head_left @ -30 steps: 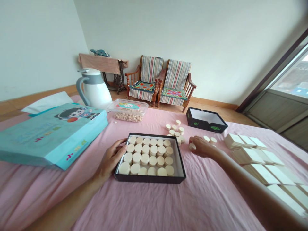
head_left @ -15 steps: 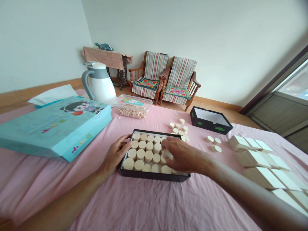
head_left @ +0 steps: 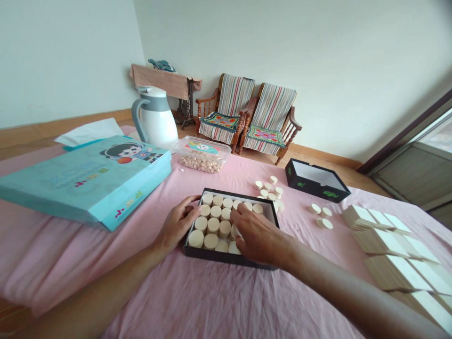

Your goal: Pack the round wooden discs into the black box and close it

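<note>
In the head view a shallow black box point(head_left: 231, 258) with a white lining lies on the pink cloth, filled with rows of pale round wooden discs point(head_left: 213, 226), some stacked higher than others. My left hand point(head_left: 179, 222) grips the box's left edge, its thumb over the rim and its fingers along the outside. Over the middle-right of the box, my right hand point(head_left: 260, 235) has its fingers curled down among the discs, closed on a wooden disc point(head_left: 235, 231) that they partly cover. The discs beneath that hand are hidden.
Loose discs point(head_left: 271, 196) lie behind the box, with a few more to the right. A black lid point(head_left: 318, 190) and stacked pale square boards point(head_left: 391, 259) stand right. At left are a blue gift box point(head_left: 70, 188), a jug point(head_left: 158, 122) and a clear tub point(head_left: 203, 160).
The view has shifted slightly, moving the scene rightward. My right hand has moved left across the discs within the box. My left hand stays at the box's left edge.
</note>
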`<state>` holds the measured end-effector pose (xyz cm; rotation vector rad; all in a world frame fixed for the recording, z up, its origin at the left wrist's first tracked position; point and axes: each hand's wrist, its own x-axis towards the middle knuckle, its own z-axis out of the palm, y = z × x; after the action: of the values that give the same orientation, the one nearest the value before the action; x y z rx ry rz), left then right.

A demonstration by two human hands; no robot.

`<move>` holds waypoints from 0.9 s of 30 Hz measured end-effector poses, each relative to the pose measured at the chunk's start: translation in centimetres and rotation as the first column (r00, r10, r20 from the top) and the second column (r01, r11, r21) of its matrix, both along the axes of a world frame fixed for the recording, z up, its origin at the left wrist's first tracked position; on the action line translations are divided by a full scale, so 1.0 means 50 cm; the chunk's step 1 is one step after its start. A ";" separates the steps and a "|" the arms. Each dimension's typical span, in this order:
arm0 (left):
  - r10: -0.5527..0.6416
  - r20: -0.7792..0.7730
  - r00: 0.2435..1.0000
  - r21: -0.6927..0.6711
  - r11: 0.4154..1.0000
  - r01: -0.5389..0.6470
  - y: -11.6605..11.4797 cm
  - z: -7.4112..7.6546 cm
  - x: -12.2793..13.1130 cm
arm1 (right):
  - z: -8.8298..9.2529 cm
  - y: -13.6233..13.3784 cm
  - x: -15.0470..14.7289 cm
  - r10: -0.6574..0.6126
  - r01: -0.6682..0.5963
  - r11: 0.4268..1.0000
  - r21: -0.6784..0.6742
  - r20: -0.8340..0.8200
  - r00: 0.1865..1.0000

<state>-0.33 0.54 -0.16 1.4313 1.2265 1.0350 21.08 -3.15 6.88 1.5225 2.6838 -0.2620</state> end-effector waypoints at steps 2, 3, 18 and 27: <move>-0.006 -0.004 1.000 0.005 1.000 0.006 0.000 -0.001 -0.001 | -0.002 0.003 0.000 -0.002 0.002 1.000 -0.001 -0.007 1.000; -0.008 -0.008 1.000 0.005 1.000 0.008 0.000 -0.001 -0.001 | -0.002 0.004 0.001 -0.003 0.003 1.000 -0.002 -0.012 1.000; 0.003 0.012 1.000 -0.013 1.000 -0.003 -0.002 0.005 0.003 | -0.004 -0.006 0.030 -0.041 0.034 0.999 -0.041 -0.167 0.985; -0.003 -0.002 1.000 -0.012 1.000 0.003 -0.002 0.007 0.003 | 0.003 0.001 0.073 -0.045 0.050 0.999 0.015 -0.210 0.977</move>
<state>-0.19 0.46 0.18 1.4244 1.2293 1.0226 24.72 -3.12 7.05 1.6536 2.8170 -0.4226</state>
